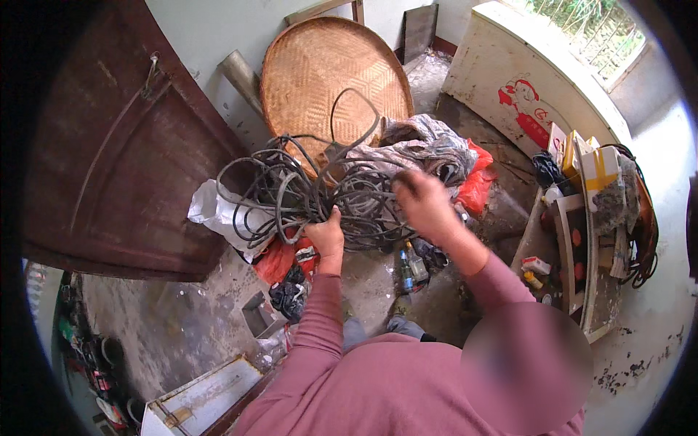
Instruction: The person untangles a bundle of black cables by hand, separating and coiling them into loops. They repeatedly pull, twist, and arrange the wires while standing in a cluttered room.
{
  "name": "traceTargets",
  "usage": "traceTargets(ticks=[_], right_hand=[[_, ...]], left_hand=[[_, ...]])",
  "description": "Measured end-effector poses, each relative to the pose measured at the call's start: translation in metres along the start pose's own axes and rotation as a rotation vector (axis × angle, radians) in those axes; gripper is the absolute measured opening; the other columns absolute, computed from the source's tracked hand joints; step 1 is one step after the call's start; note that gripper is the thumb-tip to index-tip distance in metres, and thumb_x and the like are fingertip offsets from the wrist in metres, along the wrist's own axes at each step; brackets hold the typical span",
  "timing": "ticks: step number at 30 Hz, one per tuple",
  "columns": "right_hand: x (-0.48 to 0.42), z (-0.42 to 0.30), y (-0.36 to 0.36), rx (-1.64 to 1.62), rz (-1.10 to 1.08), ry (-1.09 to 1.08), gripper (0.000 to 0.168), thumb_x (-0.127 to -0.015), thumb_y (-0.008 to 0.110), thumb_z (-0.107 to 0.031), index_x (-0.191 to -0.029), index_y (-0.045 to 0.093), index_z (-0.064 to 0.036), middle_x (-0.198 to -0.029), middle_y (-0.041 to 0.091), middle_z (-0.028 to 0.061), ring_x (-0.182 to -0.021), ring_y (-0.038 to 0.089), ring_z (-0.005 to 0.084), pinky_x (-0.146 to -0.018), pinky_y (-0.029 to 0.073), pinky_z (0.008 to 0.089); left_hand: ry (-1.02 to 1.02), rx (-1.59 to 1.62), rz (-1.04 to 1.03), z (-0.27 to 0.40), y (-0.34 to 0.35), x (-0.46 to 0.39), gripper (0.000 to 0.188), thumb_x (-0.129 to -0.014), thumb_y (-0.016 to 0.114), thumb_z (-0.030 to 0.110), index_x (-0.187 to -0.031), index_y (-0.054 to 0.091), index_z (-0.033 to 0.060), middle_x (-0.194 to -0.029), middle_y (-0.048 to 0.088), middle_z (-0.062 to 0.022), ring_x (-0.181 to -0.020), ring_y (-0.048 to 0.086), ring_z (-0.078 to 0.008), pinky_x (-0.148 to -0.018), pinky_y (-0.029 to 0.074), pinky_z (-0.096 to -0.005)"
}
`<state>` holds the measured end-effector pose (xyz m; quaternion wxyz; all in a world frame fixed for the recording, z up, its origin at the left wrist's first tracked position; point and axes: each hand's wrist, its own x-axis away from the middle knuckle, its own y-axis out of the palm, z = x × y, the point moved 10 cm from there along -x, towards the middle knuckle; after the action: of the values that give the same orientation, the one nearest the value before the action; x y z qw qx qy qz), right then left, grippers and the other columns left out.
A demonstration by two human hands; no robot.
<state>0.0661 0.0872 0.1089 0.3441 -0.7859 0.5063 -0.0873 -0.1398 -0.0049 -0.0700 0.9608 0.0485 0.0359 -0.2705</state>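
A large tangled bundle of black cable (283, 191) hangs in front of me, its loops spreading to both sides. Around the gathered middle of it my left hand (326, 234) is closed, thumb pointing up. One loop rises well above the rest. At the bundle's right side is my right hand (422, 201), blurred and with fingers curled; whether it holds a strand cannot be made out. Behind the cable are a crumpled patterned cloth (431, 141) and a red plastic bag (477, 180). A white sack (210, 204) shows past the left loops.
A round woven bamboo tray (332, 71) leans at the back wall. The brown door (125, 152) stands at left, a white chest (523, 82) at back right. Glass bottles (415, 261) stand near my feet. At right is a cluttered shelf unit (589, 261); an open box (262, 316) lies at left.
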Motion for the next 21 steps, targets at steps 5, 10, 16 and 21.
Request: traceTargets(ticks=[5, 10, 16, 21], right_hand=[[0.058, 0.008, 0.072, 0.116, 0.025, -0.166, 0.031, -0.076, 0.05, -0.003, -0.107, 0.048, 0.002, -0.079, 0.054, 0.0183, -0.073, 0.056, 0.0378, -0.062, 0.046, 0.0433], [0.096, 0.045, 0.126, 0.34, -0.084, -0.285, 0.044, -0.072, 0.051, -0.003, -0.115, 0.046, 0.003, -0.085, 0.05, 0.015, -0.079, 0.051, 0.0313, -0.065, 0.046, 0.0373], [0.091, 0.032, 0.132, 0.536, -0.039, -0.29, 0.047, -0.071, 0.052, -0.012, -0.116, 0.048, 0.001, -0.088, 0.049, 0.0107, -0.083, 0.048, 0.0263, -0.065, 0.042, 0.0359], [0.076, 0.04, 0.12, 0.502, 0.027, -0.245, 0.042, -0.069, 0.053, -0.009, -0.109, 0.05, 0.0, -0.086, 0.049, 0.0109, -0.081, 0.049, 0.027, -0.065, 0.042, 0.036]], left_hand=[[-0.069, 0.202, 0.148, -0.011, 0.012, 0.009, 0.06, -0.063, 0.07, -0.007, -0.116, 0.042, -0.0073, -0.118, 0.05, -0.0146, -0.103, 0.051, -0.023, -0.093, 0.038, -0.0333], [-0.331, 0.488, 0.177, -0.052, 0.015, 0.006, 0.06, -0.061, 0.064, -0.015, -0.117, 0.045, -0.0034, -0.118, 0.05, -0.0101, -0.098, 0.053, -0.0206, -0.086, 0.044, -0.0306], [-0.579, 0.65, 0.199, -0.068, 0.018, 0.019, 0.036, -0.063, 0.066, -0.009, -0.098, 0.058, -0.0047, -0.101, 0.059, -0.0089, -0.082, 0.058, -0.0213, -0.077, 0.049, -0.0333], [-0.73, 0.726, 0.066, -0.066, 0.018, 0.029, 0.037, -0.064, 0.066, -0.007, -0.1, 0.058, -0.001, -0.098, 0.059, -0.0075, -0.082, 0.058, -0.0218, -0.077, 0.049, -0.035]])
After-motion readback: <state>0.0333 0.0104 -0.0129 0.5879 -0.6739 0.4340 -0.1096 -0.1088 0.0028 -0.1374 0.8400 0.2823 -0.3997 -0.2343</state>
